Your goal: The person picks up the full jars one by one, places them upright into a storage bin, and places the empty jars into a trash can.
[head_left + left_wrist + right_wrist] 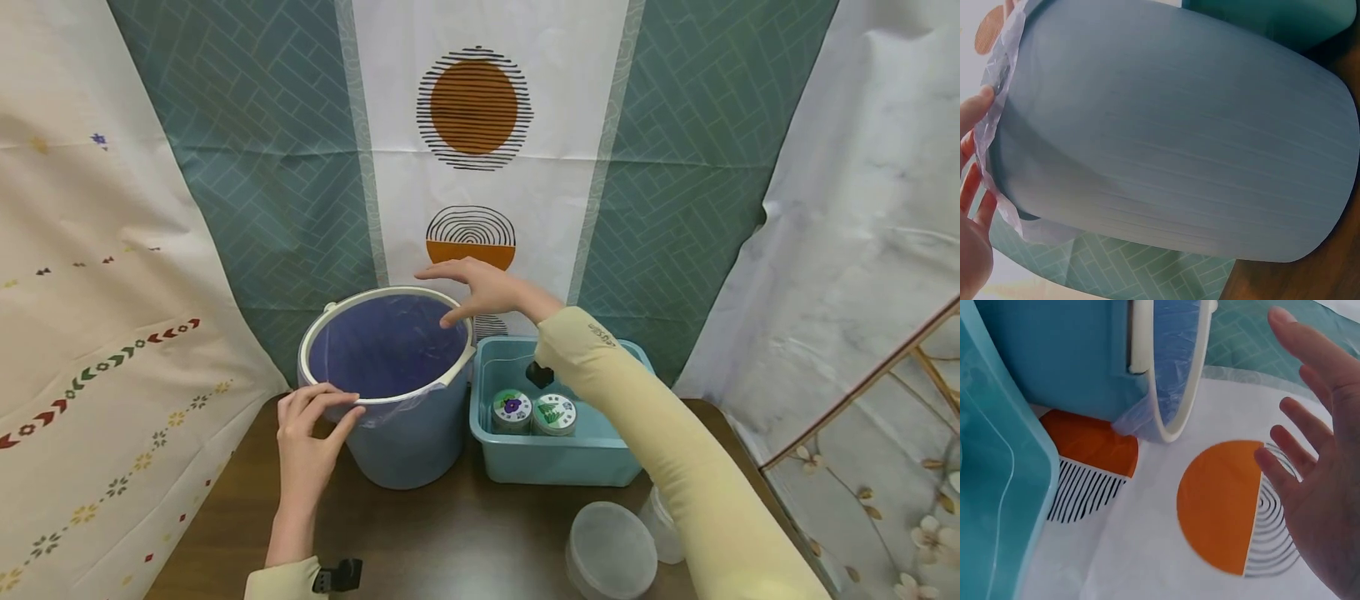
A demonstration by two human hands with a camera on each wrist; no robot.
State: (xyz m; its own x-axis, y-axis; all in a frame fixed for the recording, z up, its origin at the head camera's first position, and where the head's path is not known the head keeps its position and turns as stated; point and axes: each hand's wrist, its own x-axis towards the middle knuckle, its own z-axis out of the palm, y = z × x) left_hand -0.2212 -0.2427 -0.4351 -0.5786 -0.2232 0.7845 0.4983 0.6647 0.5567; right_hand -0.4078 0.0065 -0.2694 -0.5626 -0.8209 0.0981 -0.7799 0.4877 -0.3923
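Left hand (pixel 307 442) pinches the liner (pixel 997 125) at the bucket (pixel 397 433) rim, frame centre-left; right hand (pixel 480 292) hovers spread wide, holding nothing, above the far rim. Risk: thin liner tears or slips inward under uneven pull.

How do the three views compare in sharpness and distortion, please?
Head view: evenly lit and sharp, with wide-angle bending at the edges. Left wrist view: the blue plastic bucket fills the frame, looking stretched and slightly soft. Right wrist view: the right hand is close to the lens and a little blurred.
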